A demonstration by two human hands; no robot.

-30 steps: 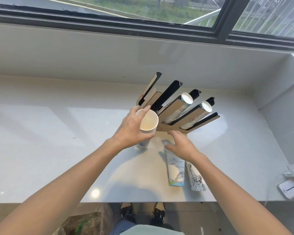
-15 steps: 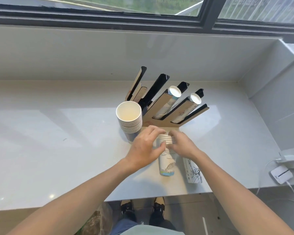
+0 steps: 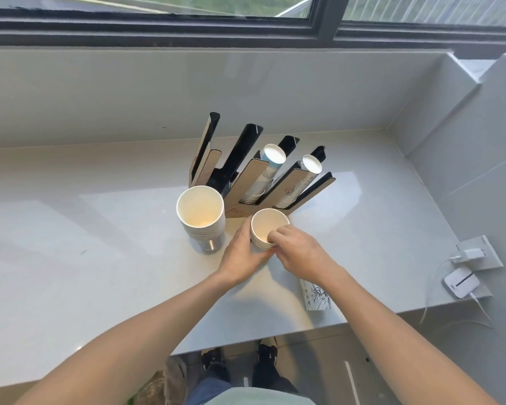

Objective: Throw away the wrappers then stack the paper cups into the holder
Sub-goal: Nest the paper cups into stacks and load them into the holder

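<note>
Your left hand (image 3: 243, 257) and right hand (image 3: 297, 249) both grip the small nested cup stack (image 3: 268, 229), upright just before the wooden holder (image 3: 263, 185). Squeeze unevenly and the rims may buckle; swing left and you'd likely topple the taller stack (image 3: 200, 217). The lying sleeve (image 3: 316, 295) is probably still wrapped.

Looks like an office pantry or break-room corner to me. Glossy pale stone worktop (image 3: 70, 244) runs right under a dark-framed window (image 3: 324, 27), there's a slotted cup holder (image 3: 246, 182) loaded with paper cups at the far side, and a wall socket (image 3: 479, 254) with a charger plugged in on the right.
</note>
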